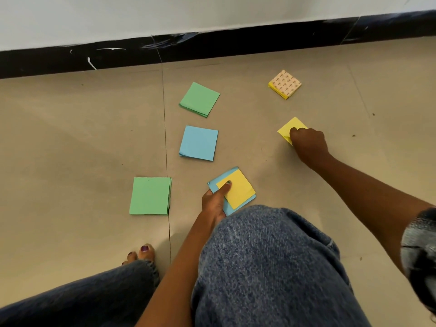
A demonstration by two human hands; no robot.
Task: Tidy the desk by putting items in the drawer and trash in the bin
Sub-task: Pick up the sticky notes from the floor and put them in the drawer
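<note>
Sticky-note pads lie scattered on a beige tiled floor. My left hand (214, 199) grips a small stack with a yellow pad (239, 188) on top of a blue pad (219, 180), thumb pressed on the yellow one. My right hand (309, 143) reaches out to the right and closes its fingers on a loose yellow pad (286, 131). A green pad (150, 195) lies at the near left, a blue pad (198, 142) in the middle, and another green pad (199, 99) beyond it. A yellow pad with a patterned backing (285, 84) lies face down at the far right.
A black skirting board (212, 44) and a white wall run along the far side. My bent knees in blue jeans (266, 267) fill the foreground, and my bare foot (142, 253) rests on the floor at the near left. No drawer or bin is in view.
</note>
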